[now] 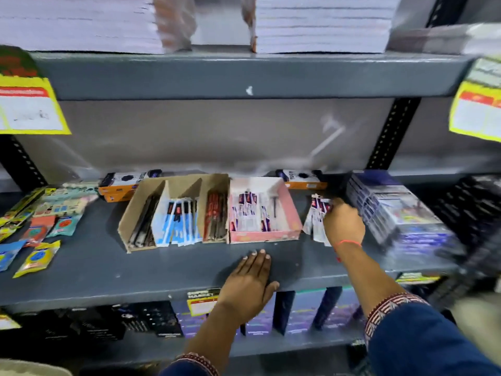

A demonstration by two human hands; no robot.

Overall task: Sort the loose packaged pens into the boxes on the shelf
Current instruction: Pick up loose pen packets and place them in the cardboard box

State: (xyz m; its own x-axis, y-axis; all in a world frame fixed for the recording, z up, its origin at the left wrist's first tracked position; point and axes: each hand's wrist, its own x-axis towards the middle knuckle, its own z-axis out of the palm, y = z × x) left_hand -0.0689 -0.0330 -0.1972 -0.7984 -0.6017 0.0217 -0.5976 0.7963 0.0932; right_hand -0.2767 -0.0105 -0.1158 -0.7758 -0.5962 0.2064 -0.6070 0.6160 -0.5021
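Note:
On the grey shelf (108,267) stand a brown cardboard box (127,215) with three compartments of packaged pens and, touching it on the right, a pink box (294,213) with more packets. Right of the pink box lies a pile of loose packaged pens (314,221). My right hand (343,222) rests on this pile, fingers curled around some of the packets. My left hand (250,283) lies flat on the shelf's front edge, fingers spread, holding nothing.
Colourful small packets (40,232) lie on the shelf's left. Orange-and-black boxes (119,185) sit behind the pen boxes. Stacked wrapped packs (393,213) crowd the right side. Paper stacks (322,23) fill the shelf above. Yellow price tags (29,104) hang at both sides.

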